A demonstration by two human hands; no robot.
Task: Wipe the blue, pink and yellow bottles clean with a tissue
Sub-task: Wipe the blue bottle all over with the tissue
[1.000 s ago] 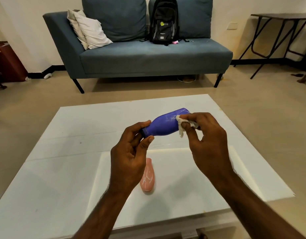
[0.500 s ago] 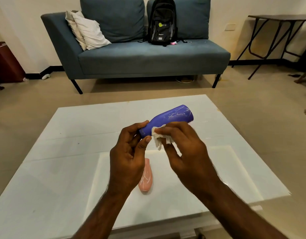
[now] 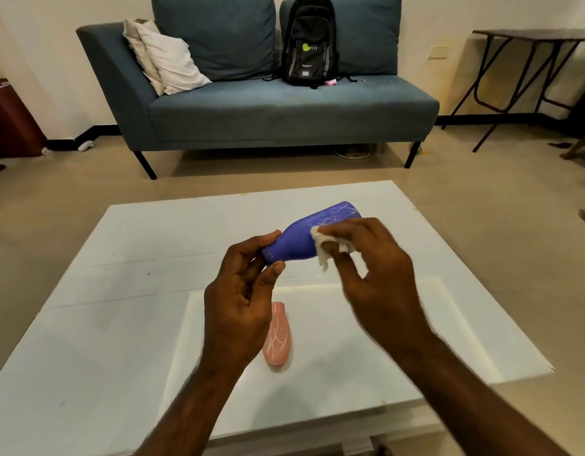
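My left hand (image 3: pixel 241 301) grips the neck end of the blue bottle (image 3: pixel 301 238), which is held tilted above the white table (image 3: pixel 103 324), its base pointing up and to the right. White scratch marks show near that base. My right hand (image 3: pixel 373 271) pinches a crumpled white tissue (image 3: pixel 327 248) against the middle of the bottle's side. The pink bottle (image 3: pixel 278 337) lies on its side on the table below my left hand, marked with white lines and partly hidden by the hand. No yellow bottle is in sight.
A blue sofa (image 3: pixel 268 106) stands beyond the table with a black backpack (image 3: pixel 309 44) and pale cushions (image 3: pixel 166 57) on it. A dark folding table (image 3: pixel 531 74) is at the back right, a reddish cabinet (image 3: pixel 11 123) at the far left.
My right hand slid the tissue from the bottle's base down toward the neck, then back up to the middle of the body. The left hand kept its grip.
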